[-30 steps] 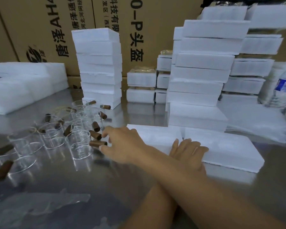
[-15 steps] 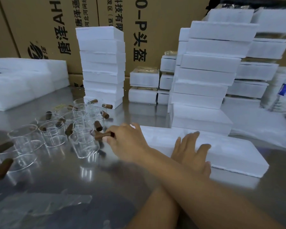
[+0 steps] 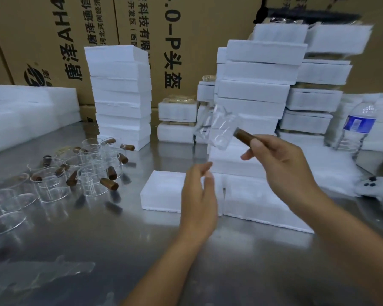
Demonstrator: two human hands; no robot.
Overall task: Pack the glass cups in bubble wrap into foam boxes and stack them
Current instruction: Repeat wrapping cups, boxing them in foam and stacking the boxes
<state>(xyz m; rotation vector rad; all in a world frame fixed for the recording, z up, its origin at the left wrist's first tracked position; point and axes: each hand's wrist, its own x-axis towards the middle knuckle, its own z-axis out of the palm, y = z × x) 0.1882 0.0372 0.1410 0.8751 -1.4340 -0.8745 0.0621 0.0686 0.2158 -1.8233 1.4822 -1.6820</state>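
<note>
**Cup lifted clear of the cluster**

Cups (image 3: 93,173) cluster at left, with bare table (image 3: 119,235) in front. My left hand (image 3: 197,199), fingers loose and empty, hovers over the box (image 3: 161,193) edge. My right hand (image 3: 281,164) pinches a cup (image 3: 221,131) by its handle (image 3: 244,136), held aloft; earlier it reached across to the cluster.

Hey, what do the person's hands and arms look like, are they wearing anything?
Both are bare. The left hand and right hand wear no gloves, and no ring, watch or bracelet shows. The left forearm and right forearm are uncovered to the frame edge; no sleeve is in view.
</note>
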